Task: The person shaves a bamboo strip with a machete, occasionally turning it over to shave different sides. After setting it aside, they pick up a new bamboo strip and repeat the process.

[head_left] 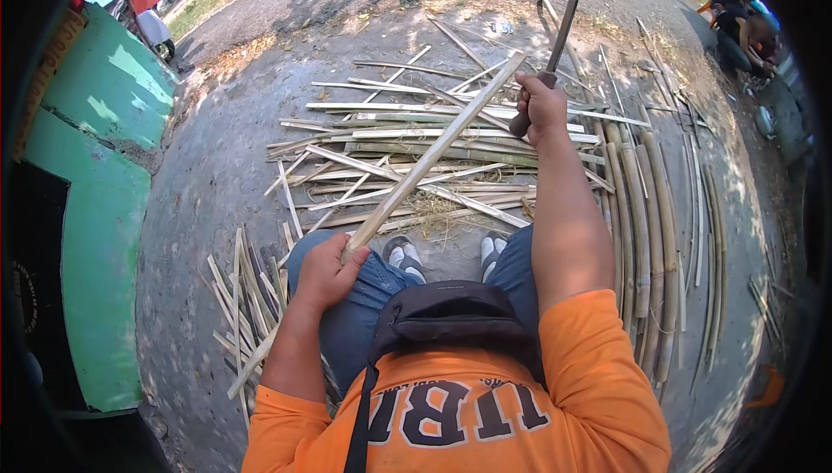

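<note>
My left hand (pixel 328 270) is wrapped round a long split bamboo strip (pixel 442 148) close over my left thigh. The strip slants from low on my left up to the right, its far end close to my right hand. In my right hand (pixel 543 106) is a machete, gripped by its dark brown handle (pixel 523 119). Its long narrow blade (pixel 569 16) points up and away from me. Beyond my feet lies a pile of split bamboo strips (pixel 416 139) on the concrete, mostly crosswise, which the held strip overlaps in this view.
Whole bamboo poles (pixel 640 230) lie lengthwise at my right. More cut strips (pixel 238 300) are heaped by my left leg. A green wall (pixel 108 239) stands on the left. People (pixel 744 35) crouch at the far right. My waist bag (pixel 451 317) sits at my lap.
</note>
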`<action>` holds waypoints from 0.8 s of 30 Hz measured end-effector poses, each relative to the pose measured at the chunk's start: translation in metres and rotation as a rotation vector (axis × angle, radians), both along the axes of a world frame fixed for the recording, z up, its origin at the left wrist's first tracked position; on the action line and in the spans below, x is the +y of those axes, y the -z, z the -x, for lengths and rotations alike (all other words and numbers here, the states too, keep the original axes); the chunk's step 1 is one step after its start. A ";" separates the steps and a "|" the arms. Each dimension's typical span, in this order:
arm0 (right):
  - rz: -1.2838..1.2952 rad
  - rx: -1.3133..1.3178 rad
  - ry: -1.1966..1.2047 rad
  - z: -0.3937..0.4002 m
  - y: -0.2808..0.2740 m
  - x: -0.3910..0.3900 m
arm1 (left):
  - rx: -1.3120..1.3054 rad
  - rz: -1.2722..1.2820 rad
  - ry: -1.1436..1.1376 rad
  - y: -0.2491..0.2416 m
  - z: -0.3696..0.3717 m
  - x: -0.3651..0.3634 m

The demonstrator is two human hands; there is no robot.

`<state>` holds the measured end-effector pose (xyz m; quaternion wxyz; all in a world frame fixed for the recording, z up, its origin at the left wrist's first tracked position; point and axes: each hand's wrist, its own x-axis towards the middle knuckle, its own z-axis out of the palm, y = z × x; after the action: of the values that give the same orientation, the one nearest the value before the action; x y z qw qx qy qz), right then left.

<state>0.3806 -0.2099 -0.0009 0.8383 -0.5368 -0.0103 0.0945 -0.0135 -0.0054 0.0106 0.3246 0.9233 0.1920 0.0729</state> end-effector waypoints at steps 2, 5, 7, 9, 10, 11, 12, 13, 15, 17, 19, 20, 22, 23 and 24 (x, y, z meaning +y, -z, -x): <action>-0.035 0.007 0.084 -0.009 0.001 -0.004 | 0.010 -0.008 -0.004 -0.001 0.000 -0.003; -0.071 0.064 0.235 -0.024 0.007 -0.016 | -0.020 0.017 -0.051 -0.001 -0.001 0.002; -0.075 0.155 0.328 -0.032 0.008 -0.026 | -0.054 0.053 -0.099 0.005 -0.001 0.009; -0.133 0.239 0.360 -0.039 0.009 -0.033 | -0.078 0.080 -0.124 0.007 -0.001 0.011; -0.141 0.252 0.338 -0.040 0.011 -0.035 | -0.086 0.089 -0.124 0.006 -0.002 0.009; -0.151 0.265 0.315 -0.040 0.013 -0.037 | -0.094 0.096 -0.125 0.006 -0.003 0.008; -0.161 0.280 0.292 -0.037 0.011 -0.037 | -0.089 0.064 -0.116 0.006 -0.003 0.006; -0.219 0.318 0.190 -0.034 0.009 -0.035 | -0.085 0.031 -0.106 0.005 -0.003 0.004; -0.341 0.308 0.020 -0.015 -0.001 -0.024 | -0.077 -0.012 -0.098 0.003 -0.005 0.002; -0.340 0.306 -0.063 0.014 -0.016 -0.005 | -0.069 -0.027 -0.107 0.001 -0.006 -0.002; -0.286 0.311 -0.124 0.036 -0.019 0.011 | -0.071 -0.062 -0.137 -0.005 -0.007 -0.008; -0.260 0.312 -0.155 0.046 -0.021 0.017 | -0.073 -0.082 -0.152 -0.007 -0.008 -0.011; -0.207 0.266 -0.232 0.064 -0.024 0.027 | -0.115 -0.164 -0.184 -0.005 -0.006 -0.015; -0.188 0.262 -0.267 0.071 -0.024 0.032 | -0.136 -0.204 -0.202 -0.005 -0.005 -0.017; -0.167 0.257 -0.304 0.077 -0.025 0.037 | -0.132 -0.224 -0.208 -0.006 -0.004 -0.019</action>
<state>0.3034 -0.1729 0.0237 0.8504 -0.4413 0.0082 0.2864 -0.0090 -0.0248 0.0170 0.2223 0.9221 0.2554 0.1875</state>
